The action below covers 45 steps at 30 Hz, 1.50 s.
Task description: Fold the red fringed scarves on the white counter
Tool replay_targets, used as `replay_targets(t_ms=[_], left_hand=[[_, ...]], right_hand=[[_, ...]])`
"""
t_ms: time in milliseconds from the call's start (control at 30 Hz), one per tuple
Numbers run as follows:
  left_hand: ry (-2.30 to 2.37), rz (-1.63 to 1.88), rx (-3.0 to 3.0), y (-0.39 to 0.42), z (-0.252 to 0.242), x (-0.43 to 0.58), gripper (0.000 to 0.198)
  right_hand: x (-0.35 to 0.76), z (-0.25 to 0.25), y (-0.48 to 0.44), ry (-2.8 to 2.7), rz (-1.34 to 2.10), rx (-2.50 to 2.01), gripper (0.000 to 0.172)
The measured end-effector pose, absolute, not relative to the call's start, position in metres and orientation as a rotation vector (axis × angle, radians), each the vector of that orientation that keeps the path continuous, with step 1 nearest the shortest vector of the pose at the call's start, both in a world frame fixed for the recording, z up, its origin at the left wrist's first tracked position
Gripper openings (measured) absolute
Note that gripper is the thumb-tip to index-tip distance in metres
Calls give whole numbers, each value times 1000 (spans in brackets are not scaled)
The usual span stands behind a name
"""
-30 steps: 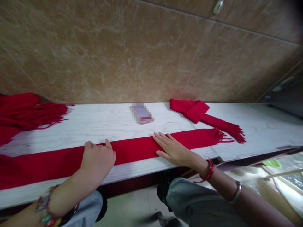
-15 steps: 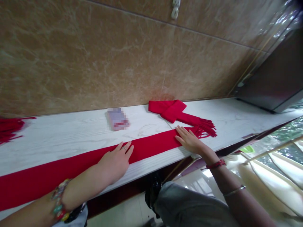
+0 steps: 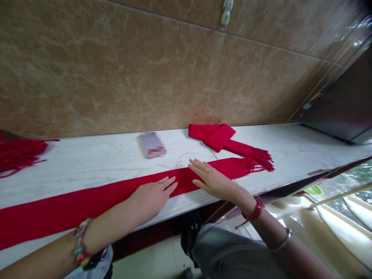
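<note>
A long red scarf (image 3: 95,199) lies stretched out flat along the front of the white counter, its fringed end to the right. My left hand (image 3: 154,199) rests palm down on it near the middle, fingers extended and a ring on one finger. Just to the right, my right hand (image 3: 210,180) is over the same scarf, fingers stretched out; whether it presses the cloth I cannot tell. Behind it, a second red scarf (image 3: 216,137) lies folded over itself against the wall, its fringe meeting the fringe of the long one.
On the white wood-grain counter (image 3: 95,162) a blurred-out flat item (image 3: 152,145) lies near the wall. Red fringe (image 3: 23,153) shows at the far left. A dark grey box-like object (image 3: 343,93) stands at the right end, and a brown marbled wall (image 3: 130,69) rises behind.
My right hand has moved left along the long scarf, away from its fringed end and closer to my left hand. My left hand stays on the cloth. The view has shifted slightly.
</note>
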<state>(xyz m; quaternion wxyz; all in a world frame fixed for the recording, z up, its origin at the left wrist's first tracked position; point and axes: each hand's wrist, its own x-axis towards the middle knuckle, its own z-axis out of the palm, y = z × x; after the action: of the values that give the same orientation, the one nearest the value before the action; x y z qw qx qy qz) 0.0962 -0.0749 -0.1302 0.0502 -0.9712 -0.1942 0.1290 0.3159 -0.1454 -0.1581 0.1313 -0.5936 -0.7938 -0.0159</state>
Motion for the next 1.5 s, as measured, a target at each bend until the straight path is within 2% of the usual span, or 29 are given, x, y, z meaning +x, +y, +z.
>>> replay_targets(t_ms=[167,433,733,1033,1333,1500], left_hand=[[-667,359,-2951,-73,-132,69,47],[-799,353,-2963,-70,-124,33,43],[-949,510,-2892,-68,-114,7,48],[-903,332,-2921,-64,-120,-18,58],[-817,145,-2926,-52,-125,-12,36],[-825,161,-2856,-52,-123,-9,33]], right_hand=[[304,-166,-140,-2378,131,-1767,51],[284,-156,-132,-2451,227,-1744,52],[239,-148,-123,-2661,230,-1550,55],[217,-147,-124,-2704,-170,-1272,40],[212,-148,-125,-2587,-195,-1232,44],[204,-157,-121,-2509,-276,-1234,41]])
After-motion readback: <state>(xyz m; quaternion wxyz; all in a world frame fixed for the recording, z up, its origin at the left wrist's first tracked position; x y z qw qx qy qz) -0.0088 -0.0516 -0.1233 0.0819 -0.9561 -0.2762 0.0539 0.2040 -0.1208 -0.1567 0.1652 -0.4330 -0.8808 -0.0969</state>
